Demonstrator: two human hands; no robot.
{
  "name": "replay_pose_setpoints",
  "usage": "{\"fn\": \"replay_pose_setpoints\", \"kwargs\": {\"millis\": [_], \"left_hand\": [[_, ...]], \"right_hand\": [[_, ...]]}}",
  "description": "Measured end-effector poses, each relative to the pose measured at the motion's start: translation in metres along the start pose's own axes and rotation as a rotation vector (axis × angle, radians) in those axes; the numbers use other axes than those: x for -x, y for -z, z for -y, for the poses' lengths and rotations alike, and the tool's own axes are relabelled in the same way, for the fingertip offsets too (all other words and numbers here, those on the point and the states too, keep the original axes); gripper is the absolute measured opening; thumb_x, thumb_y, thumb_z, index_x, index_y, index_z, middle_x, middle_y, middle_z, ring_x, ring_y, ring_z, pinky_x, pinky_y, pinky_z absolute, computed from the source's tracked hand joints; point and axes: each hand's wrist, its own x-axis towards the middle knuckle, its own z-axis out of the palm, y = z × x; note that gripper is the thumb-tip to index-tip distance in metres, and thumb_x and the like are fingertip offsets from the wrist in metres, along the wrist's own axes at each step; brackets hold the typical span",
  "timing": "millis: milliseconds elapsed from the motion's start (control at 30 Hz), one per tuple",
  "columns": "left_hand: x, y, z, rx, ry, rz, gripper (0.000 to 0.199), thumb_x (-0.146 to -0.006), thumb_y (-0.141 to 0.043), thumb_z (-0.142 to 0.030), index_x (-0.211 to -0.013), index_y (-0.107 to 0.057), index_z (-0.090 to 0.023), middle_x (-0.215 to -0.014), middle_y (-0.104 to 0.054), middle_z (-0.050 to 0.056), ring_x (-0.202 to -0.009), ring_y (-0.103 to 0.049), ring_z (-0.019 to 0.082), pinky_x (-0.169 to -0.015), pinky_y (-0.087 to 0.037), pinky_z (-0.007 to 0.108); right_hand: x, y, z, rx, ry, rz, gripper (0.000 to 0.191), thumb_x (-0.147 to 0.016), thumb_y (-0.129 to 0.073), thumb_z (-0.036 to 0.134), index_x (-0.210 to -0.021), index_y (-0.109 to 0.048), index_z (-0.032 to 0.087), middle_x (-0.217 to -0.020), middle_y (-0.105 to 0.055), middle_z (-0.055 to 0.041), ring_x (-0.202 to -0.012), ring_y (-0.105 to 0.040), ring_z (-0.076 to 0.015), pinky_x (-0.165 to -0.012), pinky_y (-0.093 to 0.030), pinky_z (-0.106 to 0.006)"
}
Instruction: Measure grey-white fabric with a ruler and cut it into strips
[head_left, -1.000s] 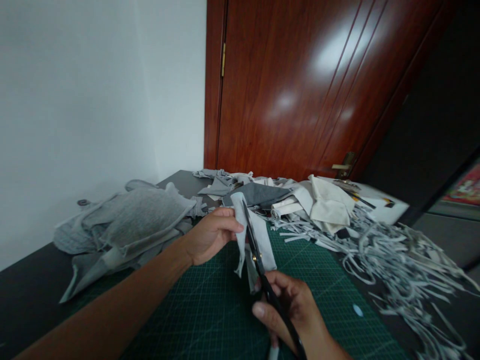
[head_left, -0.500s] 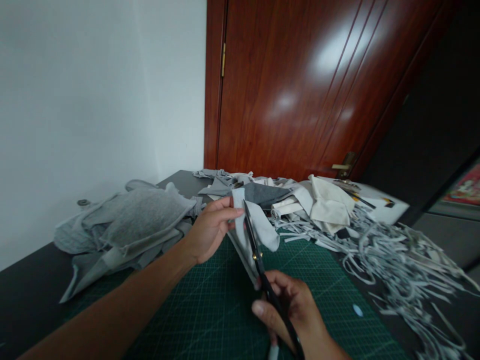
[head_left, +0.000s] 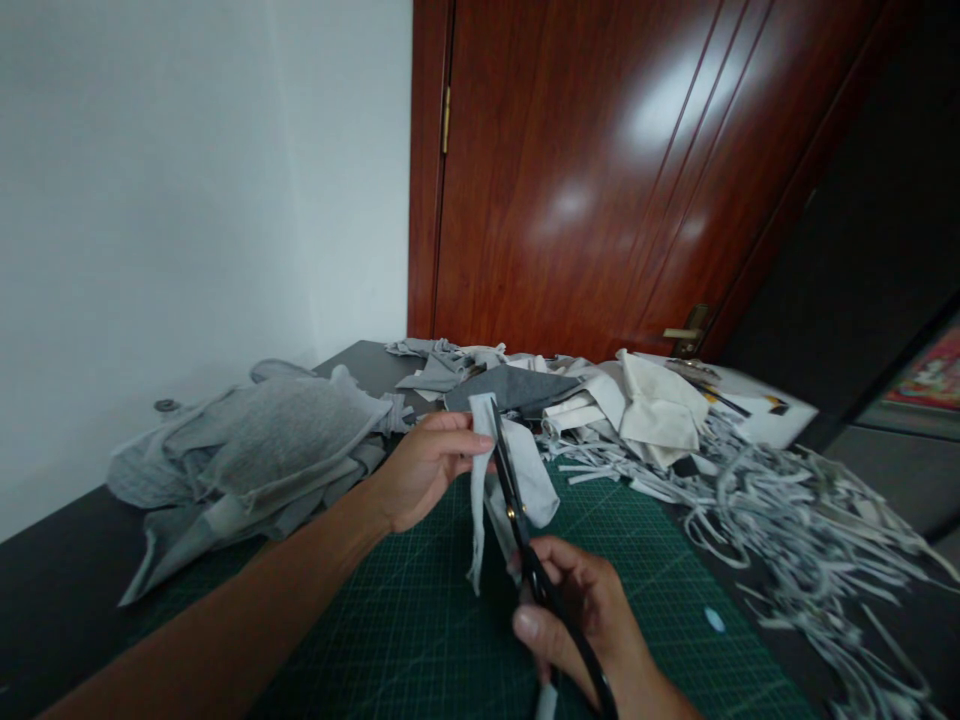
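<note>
My left hand (head_left: pixel 439 462) pinches a light grey fabric strip (head_left: pixel 478 500) near its top, and the strip's narrow tail hangs down over the mat. My right hand (head_left: pixel 581 610) grips black scissors (head_left: pixel 514 500), whose blades point up and away from me alongside the strip. A wider piece of the grey fabric (head_left: pixel 529 475) lies to the right of and behind the blades. Part of the fabric's lower end is hidden by the scissors and my right fingers. Below both hands is a green cutting mat (head_left: pixel 375 620) with grid lines.
A heap of grey cloth (head_left: pixel 285 440) is on the left. Folded grey and cream fabric (head_left: pixel 660 410) lies at the back. A tangle of thin cut strips (head_left: pixel 780 510) spreads along the right. A small pale oval (head_left: pixel 715 620) rests on the mat. Behind stands a wooden door (head_left: pixel 570 180).
The fabric strip in my left hand now hangs as a separate tail left of the blades. The scissor handles have shifted slightly right and the strip's top is a little lower.
</note>
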Motion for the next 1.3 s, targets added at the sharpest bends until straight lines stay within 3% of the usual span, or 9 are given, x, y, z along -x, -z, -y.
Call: {"fn": "replay_pose_setpoints", "kwargs": {"millis": [200,467,633,933,1067,1200,1300], "left_hand": [[0.000,0.000,0.004,0.018,0.030,0.012,0.025,-0.066,-0.088,-0.027,-0.087,-0.082,-0.013,-0.089,-0.080,0.008,-0.076,-0.069,0.017,-0.078,-0.058,0.028],[0.001,0.001,0.007,0.027,0.059,0.024,0.016,-0.069,-0.083,-0.021,-0.082,-0.079,-0.013,-0.079,-0.077,0.008,-0.069,-0.068,0.017,-0.069,-0.056,0.027],[0.002,0.000,0.010,0.010,0.079,0.040,0.013,-0.069,-0.082,-0.019,-0.080,-0.079,-0.012,-0.078,-0.076,0.008,-0.068,-0.067,0.016,-0.070,-0.055,0.027],[0.001,0.003,0.013,0.017,0.076,0.044,0.019,-0.065,-0.081,-0.018,-0.082,-0.080,-0.010,-0.078,-0.076,0.009,-0.069,-0.068,0.016,-0.074,-0.056,0.028],[0.001,0.002,0.010,0.081,0.051,0.069,0.028,-0.061,-0.077,-0.014,-0.089,-0.080,-0.011,-0.090,-0.079,0.010,-0.077,-0.071,0.018,-0.077,-0.057,0.029],[0.000,0.001,0.012,0.171,0.063,0.054,0.030,-0.059,-0.074,-0.012,-0.088,-0.076,-0.012,-0.099,-0.082,0.016,-0.089,-0.077,0.025,-0.082,-0.058,0.034],[-0.003,0.002,0.015,0.091,0.097,-0.007,0.029,-0.060,-0.071,-0.016,-0.088,-0.069,-0.014,-0.103,-0.083,0.018,-0.093,-0.079,0.029,-0.091,-0.058,0.041]], "right_hand": [[-0.002,-0.001,-0.005,0.048,-0.031,-0.017,0.048,-0.084,-0.091,0.059,-0.100,-0.069,0.019,-0.059,-0.054,0.0093,-0.037,-0.039,-0.0044,-0.036,-0.035,-0.014],[-0.001,-0.003,0.010,0.021,-0.076,-0.015,0.053,-0.080,-0.094,0.060,-0.104,-0.070,0.019,-0.064,-0.059,0.0076,-0.041,-0.040,-0.0052,-0.040,-0.042,-0.017],[-0.002,-0.002,0.005,0.031,-0.065,-0.050,0.054,-0.078,-0.094,0.061,-0.104,-0.071,0.019,-0.062,-0.057,0.0075,-0.041,-0.041,-0.0064,-0.039,-0.043,-0.018],[-0.003,-0.002,-0.004,0.038,-0.129,-0.072,0.052,-0.076,-0.096,0.061,-0.095,-0.069,0.021,-0.058,-0.059,0.0085,-0.034,-0.042,-0.0052,-0.033,-0.036,-0.015],[-0.004,-0.002,-0.006,0.012,-0.144,-0.060,0.054,-0.071,-0.100,0.059,-0.094,-0.070,0.021,-0.055,-0.058,0.0091,-0.033,-0.043,-0.0060,-0.032,-0.035,-0.015],[-0.006,0.000,0.006,0.006,-0.110,-0.033,0.056,-0.070,-0.099,0.061,-0.094,-0.070,0.021,-0.053,-0.057,0.0088,-0.032,-0.043,-0.0066,-0.033,-0.036,-0.016],[-0.011,0.009,0.030,0.068,-0.038,-0.071,0.053,-0.074,-0.097,0.061,-0.094,-0.070,0.020,-0.053,-0.055,0.0086,-0.033,-0.045,-0.0076,-0.035,-0.039,-0.018]]}}
